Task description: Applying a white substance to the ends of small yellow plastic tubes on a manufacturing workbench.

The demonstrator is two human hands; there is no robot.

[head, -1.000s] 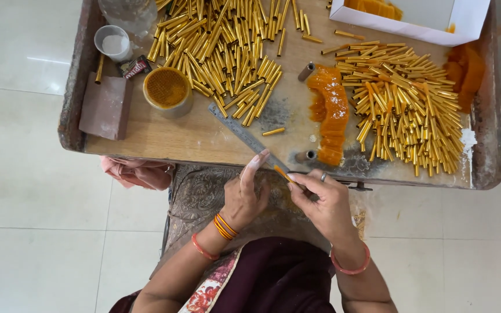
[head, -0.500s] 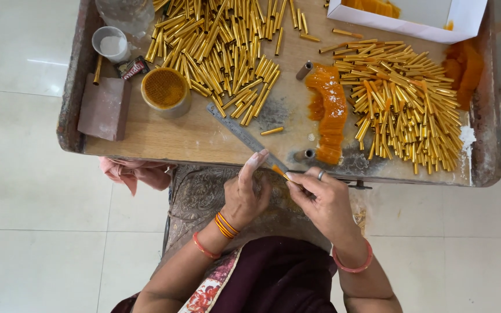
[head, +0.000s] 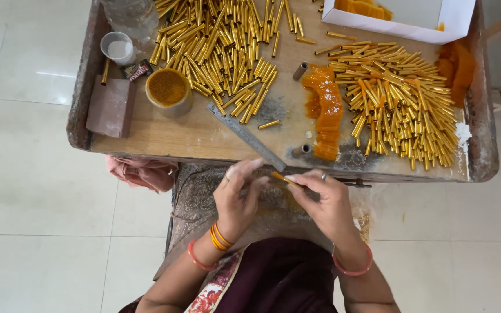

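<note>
Head view: compared with a second ago, little has shifted. The left hand and right hand still meet just off the worktop's near edge, both pinching a thin orange stick between their fingertips, so the same handling seems to continue.

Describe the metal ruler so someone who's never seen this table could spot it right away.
On the wooden table, look along the near edge, between the two heaps of gold tubes. The ruler lies diagonally there, pointing toward the left hand. It is the only long, flat, grey strip.
</note>
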